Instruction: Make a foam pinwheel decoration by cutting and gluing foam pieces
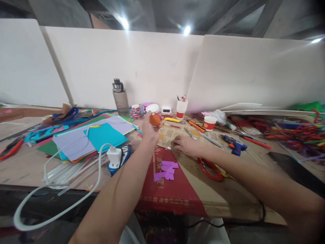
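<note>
White panels [127, 64] stand upright behind a cluttered workbench [12, 176]; bright lamps [187, 30] show overhead under a grey ceiling. Near the bench's front edge: red-and-brown printed cardboard [175, 196], used as work surface.

Left hand [150, 131]: raised over the far part of the cardboard, fingers curled around an orange rounded object [154, 119]; grasp closed on it. Exact nature of the object cannot be made out. A white disc [152, 108] shows directly behind it; whether the two touch cannot be told.

Right hand [189, 146]: low over the cardboard, palm down, fingers bent toward the left. Small scraps lie by the fingertips; cannot tell whether anything is pinched. A red loop handle [215, 179] lies just beside the wrist, on the near side.

Purple paper pieces [168, 171]: on the red print, between the forearms.

Far side, left to right: grey water bottle [121, 101], small digital clock [166, 110], white-and-red cup holding pens [181, 108], low paper cup [209, 124]. Yellow cutter [172, 119] lies in front of the clock.

Left of the person: turquoise sheet [105, 136] on other coloured paper, white plug [114, 156] in a blue socket block [111, 170].

Right: blue glue gun [237, 148].
</note>
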The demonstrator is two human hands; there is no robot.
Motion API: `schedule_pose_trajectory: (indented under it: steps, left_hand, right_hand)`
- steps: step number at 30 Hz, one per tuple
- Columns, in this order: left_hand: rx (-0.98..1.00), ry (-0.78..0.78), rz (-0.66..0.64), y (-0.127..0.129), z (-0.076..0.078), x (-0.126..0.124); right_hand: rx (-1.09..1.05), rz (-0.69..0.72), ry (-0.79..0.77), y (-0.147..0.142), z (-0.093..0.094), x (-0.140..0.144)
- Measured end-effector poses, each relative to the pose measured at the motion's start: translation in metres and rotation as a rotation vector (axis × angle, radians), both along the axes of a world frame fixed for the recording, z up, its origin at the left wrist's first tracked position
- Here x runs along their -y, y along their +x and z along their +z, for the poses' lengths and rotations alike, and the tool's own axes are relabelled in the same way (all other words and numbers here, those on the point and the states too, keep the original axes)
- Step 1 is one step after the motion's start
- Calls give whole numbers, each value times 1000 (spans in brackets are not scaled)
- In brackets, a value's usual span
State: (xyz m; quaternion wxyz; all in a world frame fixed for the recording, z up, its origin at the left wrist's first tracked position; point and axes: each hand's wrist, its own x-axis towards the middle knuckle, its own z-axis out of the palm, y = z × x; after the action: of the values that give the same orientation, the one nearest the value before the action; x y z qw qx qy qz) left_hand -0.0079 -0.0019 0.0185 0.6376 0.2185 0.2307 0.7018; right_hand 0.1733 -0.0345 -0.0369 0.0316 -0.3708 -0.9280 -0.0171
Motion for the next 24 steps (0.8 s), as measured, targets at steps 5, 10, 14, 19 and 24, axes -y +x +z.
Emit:
schedule_pose_trajectory:
  steps: [5, 10, 14, 19, 24]
  left_hand:
    - [-24, 3, 21, 3, 0, 2]
    - [-40, -1, 24, 4, -2, 1]
    - [-31, -22, 1, 6, -3, 0]
    - [-59, -41, 6, 9, -2, 3]
    - [-81, -47, -1, 9, -3, 5]
  right_hand:
    - [-142, -240, -4, 29, 22, 65]
    - [51, -668, 36, 45, 26, 115]
    - [174, -797, -54, 50, 13, 128]
    - [51, -755, -75, 63, 11, 118]
    - [23, -695, -110, 91, 19, 90]
